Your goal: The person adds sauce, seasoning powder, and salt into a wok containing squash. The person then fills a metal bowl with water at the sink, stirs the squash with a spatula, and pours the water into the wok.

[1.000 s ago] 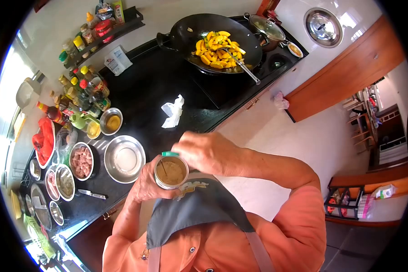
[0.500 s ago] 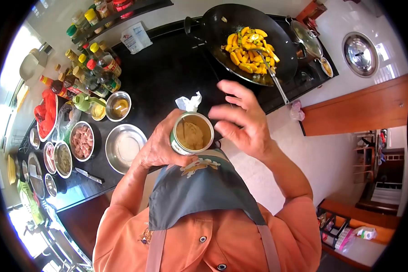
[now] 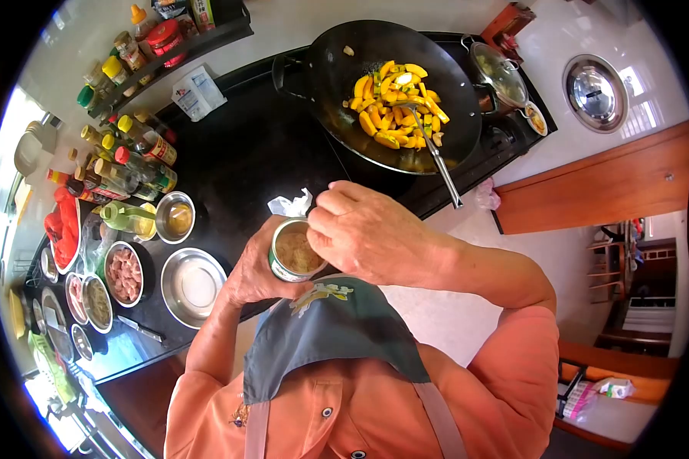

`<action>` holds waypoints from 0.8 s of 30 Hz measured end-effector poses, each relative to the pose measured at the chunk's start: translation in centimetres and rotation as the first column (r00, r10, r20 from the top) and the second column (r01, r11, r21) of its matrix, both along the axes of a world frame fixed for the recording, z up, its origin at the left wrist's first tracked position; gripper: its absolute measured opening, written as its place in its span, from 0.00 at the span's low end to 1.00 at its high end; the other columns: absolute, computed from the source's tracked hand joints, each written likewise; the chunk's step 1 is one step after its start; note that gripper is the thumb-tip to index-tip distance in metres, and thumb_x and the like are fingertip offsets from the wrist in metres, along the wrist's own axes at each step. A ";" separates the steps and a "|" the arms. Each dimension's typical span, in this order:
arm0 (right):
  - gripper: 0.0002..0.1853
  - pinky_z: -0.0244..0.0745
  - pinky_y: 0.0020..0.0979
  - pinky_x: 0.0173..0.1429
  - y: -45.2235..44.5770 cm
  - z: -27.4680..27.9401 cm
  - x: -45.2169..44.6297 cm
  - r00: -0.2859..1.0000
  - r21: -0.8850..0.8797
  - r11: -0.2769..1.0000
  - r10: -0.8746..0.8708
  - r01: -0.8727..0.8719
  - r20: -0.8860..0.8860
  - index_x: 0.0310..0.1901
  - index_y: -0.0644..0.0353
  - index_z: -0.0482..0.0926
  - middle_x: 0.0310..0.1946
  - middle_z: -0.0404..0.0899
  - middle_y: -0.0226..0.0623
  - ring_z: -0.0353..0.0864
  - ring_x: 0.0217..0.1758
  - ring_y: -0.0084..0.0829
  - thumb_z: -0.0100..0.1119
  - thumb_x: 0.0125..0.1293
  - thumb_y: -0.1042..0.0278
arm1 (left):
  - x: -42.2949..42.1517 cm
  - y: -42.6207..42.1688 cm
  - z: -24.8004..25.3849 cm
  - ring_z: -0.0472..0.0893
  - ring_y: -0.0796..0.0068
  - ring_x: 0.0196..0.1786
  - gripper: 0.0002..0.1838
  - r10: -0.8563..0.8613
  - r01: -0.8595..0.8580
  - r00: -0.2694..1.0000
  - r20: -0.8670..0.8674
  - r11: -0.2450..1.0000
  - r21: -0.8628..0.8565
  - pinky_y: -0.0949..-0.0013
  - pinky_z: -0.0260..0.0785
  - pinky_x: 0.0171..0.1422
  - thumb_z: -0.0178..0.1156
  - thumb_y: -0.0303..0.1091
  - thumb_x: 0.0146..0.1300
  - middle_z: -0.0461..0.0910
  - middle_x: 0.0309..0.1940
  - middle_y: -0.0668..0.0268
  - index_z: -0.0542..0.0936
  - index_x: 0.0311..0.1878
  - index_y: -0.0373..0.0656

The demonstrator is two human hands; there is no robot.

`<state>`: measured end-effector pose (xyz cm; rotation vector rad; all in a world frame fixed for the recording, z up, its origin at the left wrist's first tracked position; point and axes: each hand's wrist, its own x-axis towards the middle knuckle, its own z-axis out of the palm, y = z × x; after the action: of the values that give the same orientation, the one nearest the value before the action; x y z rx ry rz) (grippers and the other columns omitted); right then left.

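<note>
Head view: left hand (image 3: 254, 266) is holding an open can (image 3: 282, 269); right hand (image 3: 364, 239) is working at its rim.
The left hand is wrapping round the can's side and tilting its mouth towards the camera, with light brown powder (image 3: 295, 249) showing inside. The right hand is curling its fingers over the can's right edge; whether they are gripping anything cannot be told. White crumpled paper (image 3: 289, 205) is lying on the dark counter (image 3: 237, 157) just beyond the can. Farther beyond the right hand, a wok (image 3: 331, 84) is holding yellow pieces (image 3: 390, 115), and a metal ladle (image 3: 441, 166) is resting in it, its handle pointing over the near rim. Left of the left hand, a wide steel bowl (image 3: 194, 289) is sitting near, with a smaller bowl (image 3: 148, 280) of pink meat (image 3: 124, 274) and a knife (image 3: 140, 328) lying farther out.
</note>
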<state>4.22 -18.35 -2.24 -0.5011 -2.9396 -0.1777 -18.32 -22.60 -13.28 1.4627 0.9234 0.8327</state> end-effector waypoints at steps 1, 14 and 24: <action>0.08 0.73 0.34 0.49 0.2 0.2 0.3 0.999 -0.039 0.999 -0.011 0.009 -0.044 0.35 0.59 0.81 0.30 0.72 0.32 0.76 0.40 0.32 0.60 0.54 0.67 | 0.2 0.2 0.1 0.79 0.69 0.54 0.41 0.018 -0.018 1.000 -0.011 1.000 0.005 0.64 0.70 0.63 0.80 0.36 0.36 0.79 0.50 0.63 0.75 0.59 0.40; 0.06 0.73 0.32 0.29 0.1 0.8 -0.2 0.933 -0.249 0.948 -0.262 0.201 -0.247 0.33 0.54 0.80 0.27 0.74 0.29 0.80 0.28 0.31 0.70 0.62 0.68 | 0.0 0.3 0.3 0.79 0.65 0.55 0.40 0.257 -0.214 0.959 -0.123 0.934 0.285 0.63 0.71 0.62 0.78 0.35 0.34 0.76 0.52 0.61 0.77 0.57 0.39; 0.12 0.77 0.32 0.29 -0.1 0.3 -1.0 0.959 -0.326 0.918 -0.268 0.225 -0.095 0.34 0.58 0.76 0.28 0.81 0.36 0.85 0.29 0.34 0.62 0.70 0.59 | -0.5 -0.6 -0.4 0.78 0.57 0.57 0.42 0.323 -0.225 0.929 -0.182 0.881 0.415 0.58 0.72 0.62 0.81 0.34 0.32 0.76 0.55 0.54 0.78 0.58 0.40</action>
<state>3.26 -18.49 -1.93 -0.8921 -2.7677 0.2911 -18.78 -23.21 -13.64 1.8362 1.2264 1.1089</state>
